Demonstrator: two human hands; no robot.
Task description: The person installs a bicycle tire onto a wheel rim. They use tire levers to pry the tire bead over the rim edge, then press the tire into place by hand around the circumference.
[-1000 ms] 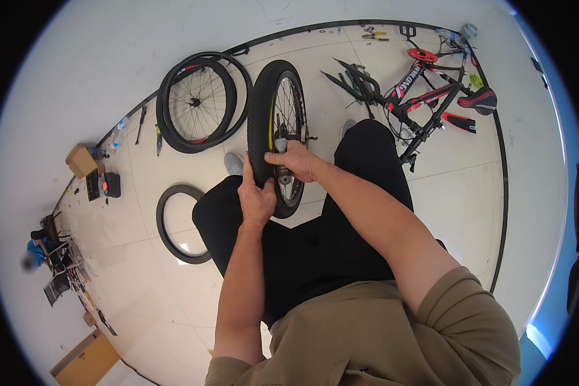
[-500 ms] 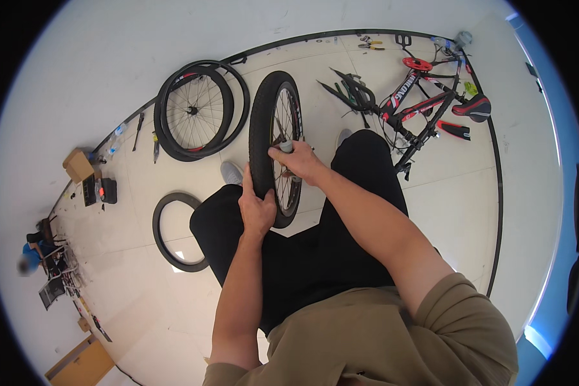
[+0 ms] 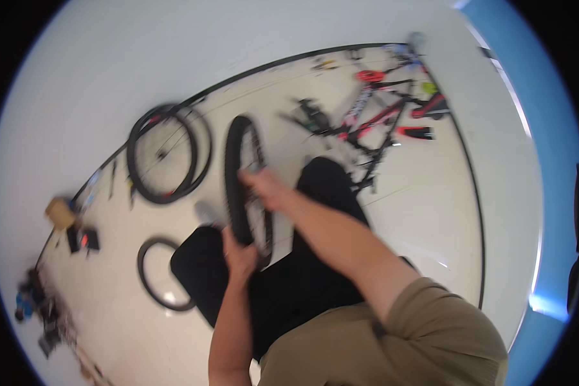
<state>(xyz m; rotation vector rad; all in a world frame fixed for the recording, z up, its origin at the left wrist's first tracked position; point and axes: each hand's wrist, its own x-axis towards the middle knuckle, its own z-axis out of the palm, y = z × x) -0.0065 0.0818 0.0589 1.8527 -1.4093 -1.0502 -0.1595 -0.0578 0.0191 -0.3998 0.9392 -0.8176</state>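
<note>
Between my black-clad knees a bicycle wheel with a thick black tire (image 3: 237, 154) stands upright, blurred by head motion. My left hand (image 3: 239, 253) grips the lower left side of the tire, fingers along it. My right hand (image 3: 264, 188) reaches to the middle of the wheel, closed around a grey cylindrical object (image 3: 254, 167) near the hub; its detail is smeared.
A spoked wheel with tires (image 3: 130, 154) lies upper left, a loose tire (image 3: 145, 270) below it. A red-black bicycle frame (image 3: 383, 116) lies upper right. A cardboard box (image 3: 61, 212), dark toolbox (image 3: 89, 239) and blurred clutter (image 3: 48, 315) line the left wall.
The camera view has swung, so the wheel, both hands and the surrounding items appear lower and further left. Both hands remain on the wheel and the grey object; the picture has become blurred.
</note>
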